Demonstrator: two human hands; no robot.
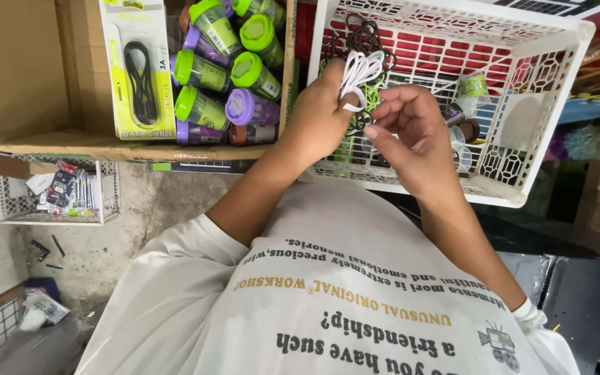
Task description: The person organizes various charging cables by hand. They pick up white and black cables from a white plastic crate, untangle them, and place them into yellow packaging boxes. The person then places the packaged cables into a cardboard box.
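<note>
My left hand point(322, 114) grips a coiled white cable point(359, 75), its loops sticking up above my fingers. My right hand point(411, 132) is just to the right of it, fingers curled and pinching at the lower end of the same coil. Both hands hover over the near-left part of a white plastic basket point(522, 191). Inside the basket, behind the white coil, lie a coiled black cable point(362, 35), some green cables and several small capped containers point(468, 90).
A cardboard box point(29, 76) at the upper left holds a packaged black cable point(139, 69) and several green- and purple-lidded cylinders point(234, 76). A small white basket point(53, 194) of odds and ends stands on the concrete floor at the left. Shelves rise at the right.
</note>
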